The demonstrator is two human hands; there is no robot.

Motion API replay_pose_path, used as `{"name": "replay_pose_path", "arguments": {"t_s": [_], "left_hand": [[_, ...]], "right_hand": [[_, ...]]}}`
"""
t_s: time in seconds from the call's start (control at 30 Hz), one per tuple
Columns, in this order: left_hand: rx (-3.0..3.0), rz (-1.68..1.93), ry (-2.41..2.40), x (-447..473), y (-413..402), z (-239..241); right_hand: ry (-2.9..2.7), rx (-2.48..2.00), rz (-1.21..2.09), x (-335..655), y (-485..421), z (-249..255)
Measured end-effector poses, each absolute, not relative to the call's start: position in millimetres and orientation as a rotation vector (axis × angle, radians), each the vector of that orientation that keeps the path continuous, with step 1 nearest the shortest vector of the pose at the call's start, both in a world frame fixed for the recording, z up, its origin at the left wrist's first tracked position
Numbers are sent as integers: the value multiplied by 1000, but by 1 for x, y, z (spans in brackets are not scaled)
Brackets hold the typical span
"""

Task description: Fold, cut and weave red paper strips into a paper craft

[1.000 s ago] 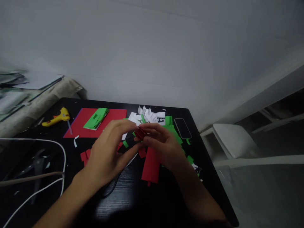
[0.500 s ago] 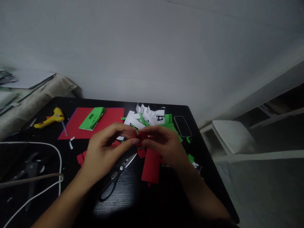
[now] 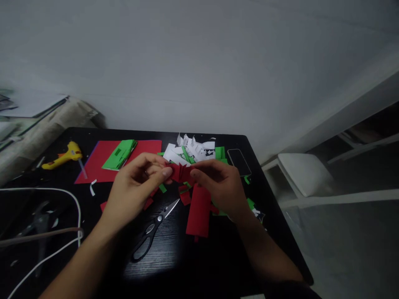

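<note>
A small folded piece of red paper (image 3: 180, 172) with pleats in its middle is stretched between both hands above the table. My left hand (image 3: 135, 182) pinches its left end between thumb and fingers. At the right end, my right hand (image 3: 220, 182) grips it the same way. Below the right hand lies a larger red paper piece (image 3: 198, 211), its upper part partly covered. Black-handled scissors (image 3: 157, 224) rest with slightly parted blades between the forearms. Small red scraps (image 3: 184, 195) lie beneath the held paper.
White paper scraps (image 3: 195, 148) are heaped behind the hands, with green pieces (image 3: 220, 153) beside them. A phone (image 3: 239, 162) lies at right. Left are a red sheet (image 3: 93, 166), a green paper stack (image 3: 120, 154), a yellow glue gun (image 3: 64, 156) and a white cable (image 3: 75, 203).
My hands have drawn slightly apart, and the red paper between them has opened out wider, showing its pleats. The scissors and larger red piece stay in place.
</note>
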State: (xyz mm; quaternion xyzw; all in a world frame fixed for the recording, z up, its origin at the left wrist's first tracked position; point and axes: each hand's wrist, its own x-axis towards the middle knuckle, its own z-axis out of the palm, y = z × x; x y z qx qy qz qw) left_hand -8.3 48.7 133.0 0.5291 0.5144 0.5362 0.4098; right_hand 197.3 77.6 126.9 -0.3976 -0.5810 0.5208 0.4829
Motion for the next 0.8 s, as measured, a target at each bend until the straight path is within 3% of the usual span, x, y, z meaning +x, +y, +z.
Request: {"name": "replay_pose_path", "arguments": {"t_s": [0.43, 0.8], "left_hand": [[1313, 1339, 1353, -12, 52, 131], [1355, 1359, 1211, -16, 51, 128]], "right_hand": [[-1285, -919, 1564, 199, 79, 132], [-1334, -856, 1533, 201, 80, 129]]}}
